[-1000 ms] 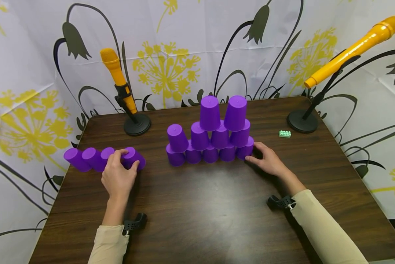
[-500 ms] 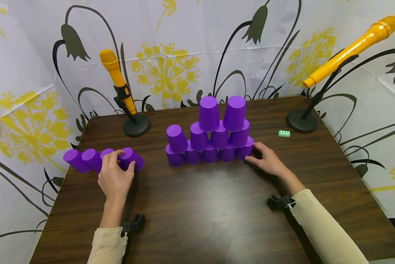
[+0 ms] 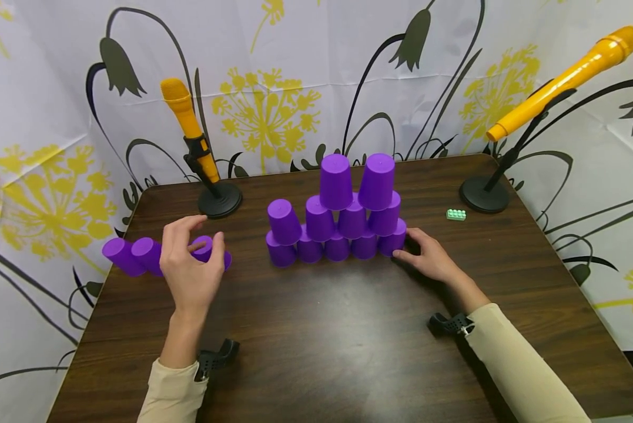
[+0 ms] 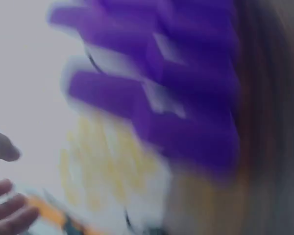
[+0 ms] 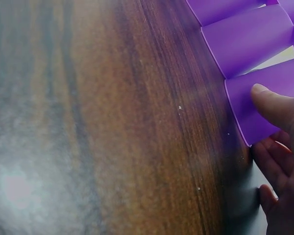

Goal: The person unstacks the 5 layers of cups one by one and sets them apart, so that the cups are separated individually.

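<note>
Purple cups stand upside down in a stepped stack point(image 3: 337, 226) at mid-table: a bottom row, a second row with a gap left of its middle, and two cups on top. My right hand point(image 3: 431, 257) holds the rightmost bottom cup point(image 3: 392, 239), its thumb point(image 5: 269, 104) on the front and fingers round the side. To the left, several more purple cups point(image 3: 147, 254) stand in a row. My left hand point(image 3: 191, 267) is raised in front of them, thumb and fingers apart with nothing gripped, hiding part of the row. The left wrist view is blurred.
A yellow microphone point(image 3: 184, 114) on a black stand point(image 3: 220, 200) is at the back left. Another yellow microphone point(image 3: 565, 82) on a stand point(image 3: 484, 194) is at the back right. A small green toy brick point(image 3: 456, 215) lies near it. A patterned cloth point(image 3: 295, 35) hangs behind the table point(image 3: 348, 341).
My left hand has let go of the right-end cup of the left row and lifted, its thumb and fingers spreading. My right hand stays on its cup; the stack is unchanged.
</note>
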`<state>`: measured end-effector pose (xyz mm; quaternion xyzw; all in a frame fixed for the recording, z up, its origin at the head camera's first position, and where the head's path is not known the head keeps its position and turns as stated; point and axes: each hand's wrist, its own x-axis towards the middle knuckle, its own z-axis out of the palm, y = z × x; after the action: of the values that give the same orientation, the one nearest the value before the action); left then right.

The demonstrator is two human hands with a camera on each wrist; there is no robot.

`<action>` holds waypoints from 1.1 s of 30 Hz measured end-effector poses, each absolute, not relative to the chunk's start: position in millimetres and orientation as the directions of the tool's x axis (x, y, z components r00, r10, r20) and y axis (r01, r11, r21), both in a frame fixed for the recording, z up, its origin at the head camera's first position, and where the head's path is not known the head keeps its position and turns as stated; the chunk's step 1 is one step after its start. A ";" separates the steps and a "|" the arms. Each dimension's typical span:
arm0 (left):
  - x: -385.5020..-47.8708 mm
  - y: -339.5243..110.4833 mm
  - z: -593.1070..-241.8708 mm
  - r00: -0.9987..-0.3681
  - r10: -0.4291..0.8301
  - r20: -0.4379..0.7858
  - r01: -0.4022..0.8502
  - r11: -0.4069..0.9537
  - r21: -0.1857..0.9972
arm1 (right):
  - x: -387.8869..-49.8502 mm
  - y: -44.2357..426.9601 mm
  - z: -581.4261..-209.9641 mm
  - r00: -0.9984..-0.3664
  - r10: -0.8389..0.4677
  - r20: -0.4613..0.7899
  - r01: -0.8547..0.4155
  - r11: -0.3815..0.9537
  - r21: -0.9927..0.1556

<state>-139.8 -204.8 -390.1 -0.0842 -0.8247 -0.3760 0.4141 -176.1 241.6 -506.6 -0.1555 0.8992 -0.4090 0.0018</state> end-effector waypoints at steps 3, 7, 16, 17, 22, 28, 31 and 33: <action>-129.7 -176.9 -361.3 -0.679 -0.094 0.728 0.565 0.566 0.600 | -174.8 241.1 -507.6 -0.952 -0.280 0.123 -0.277 0.620 -0.735; -124.3 -145.9 -333.4 -0.693 0.032 0.720 0.644 0.477 0.598 | -174.4 240.5 -507.2 -0.951 -0.283 0.121 -0.277 0.617 -0.736; -162.6 -106.9 -334.7 -0.700 0.299 0.649 0.699 0.473 0.536 | -176.3 241.7 -507.3 -0.950 -0.284 0.131 -0.285 0.616 -0.735; -165.8 -102.0 -334.3 -0.699 0.311 0.643 0.701 0.473 0.534 | -176.2 241.8 -507.0 -0.950 -0.285 0.131 -0.286 0.615 -0.735; -180.6 -80.0 -334.5 -0.690 0.364 0.626 0.717 0.462 0.522 | -176.7 241.8 -507.5 -0.949 -0.285 0.136 -0.290 0.615 -0.733; -190.8 -62.6 -337.6 -0.690 0.380 0.616 0.720 0.450 0.529 | -176.8 242.1 -507.1 -0.949 -0.282 0.142 -0.294 0.620 -0.728; -194.5 -58.1 -340.3 -0.685 0.345 0.642 0.721 0.449 0.528 | -176.8 242.2 -506.8 -0.949 -0.285 0.134 -0.289 0.621 -0.729; -197.5 -56.0 -342.6 -0.678 0.313 0.665 0.723 0.446 0.527 | -176.8 242.4 -506.8 -0.950 -0.284 0.130 -0.285 0.623 -0.728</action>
<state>-197.5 -56.0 -342.6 -0.3179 -0.8144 -0.4193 0.2447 -176.8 242.4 -506.8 -0.1578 0.9009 -0.4043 -0.0010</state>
